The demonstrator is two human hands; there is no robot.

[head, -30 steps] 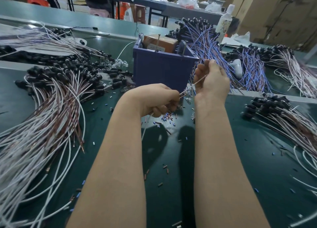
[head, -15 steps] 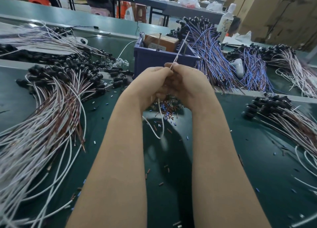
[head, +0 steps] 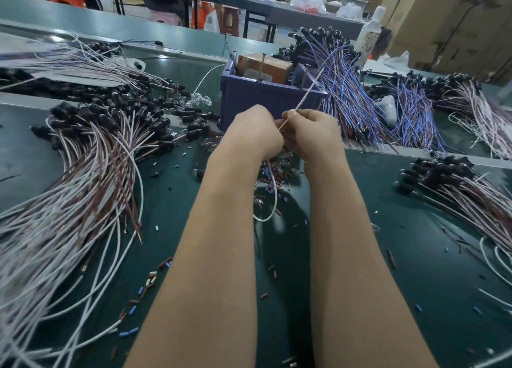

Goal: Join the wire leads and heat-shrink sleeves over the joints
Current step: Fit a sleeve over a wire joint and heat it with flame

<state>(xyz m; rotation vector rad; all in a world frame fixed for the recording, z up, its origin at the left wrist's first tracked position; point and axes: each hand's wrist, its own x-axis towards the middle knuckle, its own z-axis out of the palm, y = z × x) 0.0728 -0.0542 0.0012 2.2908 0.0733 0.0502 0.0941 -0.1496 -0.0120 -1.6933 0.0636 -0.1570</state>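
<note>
My two hands meet knuckle to knuckle above the green tabletop point(head: 421, 257), just in front of the blue bin point(head: 260, 99). My right hand point(head: 311, 135) is curled tight, its thumb and forefinger pinching a thin pale wire lead point(head: 307, 93) that slants up and to the right across the bin's front. My left hand point(head: 253, 133) is curled as well, closed on the lower stretch of the lead. I cannot see exactly where its fingertips sit, because they are turned away from me. Below my wrists the lead hangs down in a white loop point(head: 273, 201) that comes round just above the tabletop.

Directly under my hands lies a small heap of heat-shrink sleeves point(head: 279, 171) in brown, blue and white, and more of them are scattered point(head: 151, 280) beside my left forearm. A big fan of white and brown wires point(head: 83, 179) with black ends spreads over the left side of the tabletop. A smaller bundle of the same kind point(head: 465, 185) lies on the right. Behind the bin, blue and purple wires point(head: 342, 90) are heaped. A brown box point(head: 266, 67) stands inside the bin.
</note>
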